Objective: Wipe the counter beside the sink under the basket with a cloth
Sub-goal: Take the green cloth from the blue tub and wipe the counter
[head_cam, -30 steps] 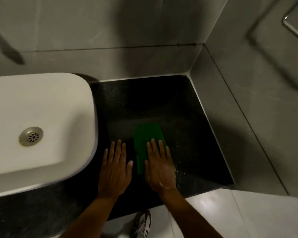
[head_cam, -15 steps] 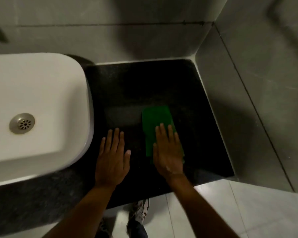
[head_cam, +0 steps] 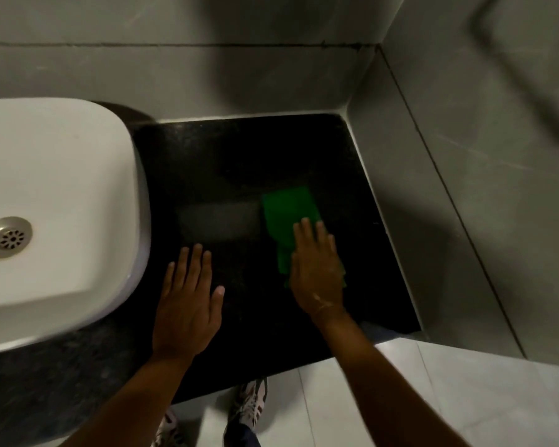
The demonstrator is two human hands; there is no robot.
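Cloth (head_cam: 288, 217) pushed further right, toward the wall. Lying flat on dark counter (head_cam: 239, 150) beside sink (head_cam: 62, 188). Right hand (head_cam: 317, 269) pressing it, palm flat; left hand (head_cam: 188, 304) spread, empty. Soft, light, probably bunches; best pinned mid-cloth.

Black speckled stone tabletop (head_cam: 239, 162): white ceramic sink basin (head_cam: 62, 204) at 9 o'clock, flat green cloth (head_cam: 288, 214) at 3 o'clock, both hands pressed flat on it.

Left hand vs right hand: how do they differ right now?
The left hand lies bare on the black counter near the sink; the right hand presses the green cloth, farther from the sink. Both lie flat, palms down, fingers extended.
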